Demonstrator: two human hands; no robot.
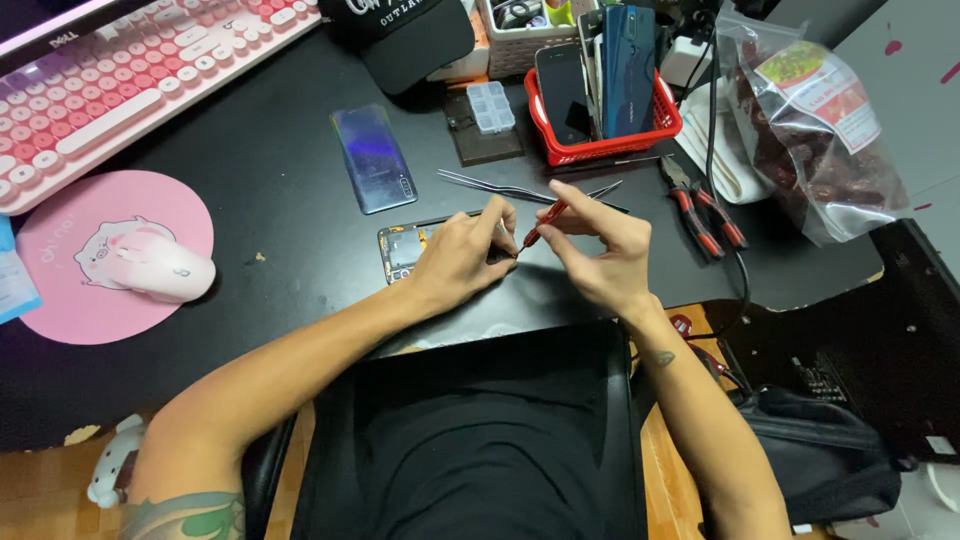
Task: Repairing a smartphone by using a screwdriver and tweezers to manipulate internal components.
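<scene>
While my left hand [462, 258] presses down on the opened phone [405, 248] at frame centre, my right hand [598, 250] pinches the red screwdriver [543, 224]; back cover [374, 158] already off, upper left; internals not yet removed.

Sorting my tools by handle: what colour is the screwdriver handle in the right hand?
Red, seen in the head view: the screwdriver in the right hand.

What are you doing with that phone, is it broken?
A person sits at a black desk with an opened phone lying on it. The left hand rests on the phone, and the right hand holds a small red screwdriver, tip down at it. The phone's blue back cover lies apart, with tweezers nearby.
</scene>
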